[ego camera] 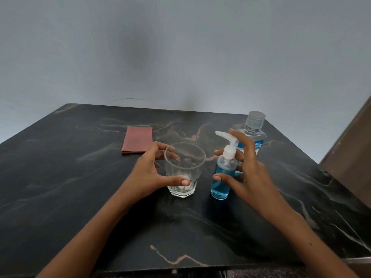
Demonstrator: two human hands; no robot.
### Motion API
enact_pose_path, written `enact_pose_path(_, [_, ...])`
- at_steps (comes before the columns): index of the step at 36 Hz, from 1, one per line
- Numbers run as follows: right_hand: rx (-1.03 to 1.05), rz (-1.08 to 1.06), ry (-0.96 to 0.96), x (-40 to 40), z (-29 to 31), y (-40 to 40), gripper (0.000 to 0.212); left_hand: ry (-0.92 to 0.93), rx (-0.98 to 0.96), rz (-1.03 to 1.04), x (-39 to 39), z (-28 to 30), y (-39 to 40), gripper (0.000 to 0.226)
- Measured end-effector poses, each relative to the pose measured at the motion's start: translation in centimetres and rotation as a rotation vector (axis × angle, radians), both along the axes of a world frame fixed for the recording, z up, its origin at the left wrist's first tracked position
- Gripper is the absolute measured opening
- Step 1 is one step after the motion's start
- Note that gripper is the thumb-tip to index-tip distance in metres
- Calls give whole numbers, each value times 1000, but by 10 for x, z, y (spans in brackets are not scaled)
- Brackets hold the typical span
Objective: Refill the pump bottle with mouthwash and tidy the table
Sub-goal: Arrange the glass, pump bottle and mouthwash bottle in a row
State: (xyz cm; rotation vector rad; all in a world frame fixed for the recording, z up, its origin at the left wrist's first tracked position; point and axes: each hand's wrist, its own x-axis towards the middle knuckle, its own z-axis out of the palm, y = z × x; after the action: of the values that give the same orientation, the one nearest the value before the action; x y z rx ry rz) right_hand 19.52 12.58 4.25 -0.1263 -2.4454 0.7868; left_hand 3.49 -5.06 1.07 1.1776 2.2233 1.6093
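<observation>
Cloth (137,139), folded and reddish, is lying flat on the dark marble table (60,187) at about eleven o'clock from the glass (183,169), apart from it. The left hand (152,173) is cupping that clear tumbler from its nine o'clock side, thumb on the lower wall, fingers curling at the rim. Just beside, at three o'clock, the pump bottle (223,173) is standing upright, blue liquid inside. The right hand (244,167) is spreading loosely around it with straight fingers, gripping nothing that I can tell. Behind, at one o'clock, the mouthwash bottle (253,133) is standing capped.
</observation>
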Motion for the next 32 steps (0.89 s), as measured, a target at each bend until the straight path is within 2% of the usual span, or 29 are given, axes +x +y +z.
enact_pose_path(4, [-13,68,-71,-1,11,6,89,4,0,2,0,0,0,81])
enact_pose_path(9, [-63,192,-272,-5,40,20,86,6,3,2,2,0,-1,80])
enact_pose_path(13, [-12,279,-481,-7,59,24,82,12,15,1,2,1,-1,81])
enact_pose_path(16, [65,288,-554,-9,64,22,81,22,25,-2,3,0,-1,87])
enact_pose_path(23, [146,263,-601,-14,67,18,85,38,6,0,2,0,-2,86])
enact_pose_path(32, [158,246,-532,-16,64,14,85,28,0,-3,1,-1,-1,81])
